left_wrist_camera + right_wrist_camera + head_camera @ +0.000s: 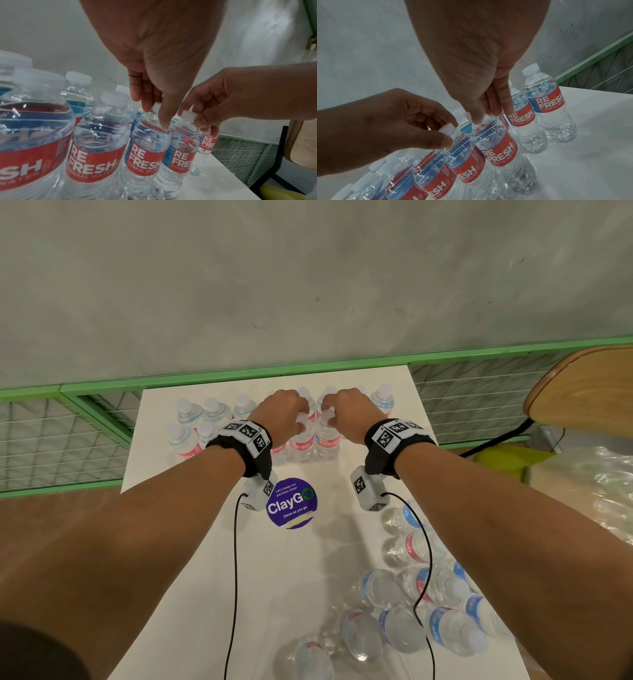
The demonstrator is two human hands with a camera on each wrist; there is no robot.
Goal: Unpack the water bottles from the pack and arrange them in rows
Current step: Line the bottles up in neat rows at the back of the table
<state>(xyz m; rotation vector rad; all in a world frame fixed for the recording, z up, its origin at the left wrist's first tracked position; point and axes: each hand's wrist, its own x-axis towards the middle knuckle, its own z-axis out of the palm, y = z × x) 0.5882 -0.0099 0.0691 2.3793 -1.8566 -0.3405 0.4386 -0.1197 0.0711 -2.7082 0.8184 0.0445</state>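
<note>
Clear water bottles with red and blue labels stand upright in two rows (215, 414) at the far end of the white table (191, 559). My left hand (298, 419) pinches the cap of one front-row bottle (147, 152), thumb on its neck. Right beside it, my right hand (329, 414) pinches the cap of the neighbouring bottle (498, 147). The two held bottles are upright, side by side and touching, level with the front row. Several more bottles (411, 604) lie loose on their sides at the table's near right.
A purple round sticker (292, 503) is on the table's middle. Crumpled clear plastic wrap (596, 501) and a wooden chair (589, 385) are to the right. A green-framed wire mesh rail (102, 386) runs behind the table under a grey wall.
</note>
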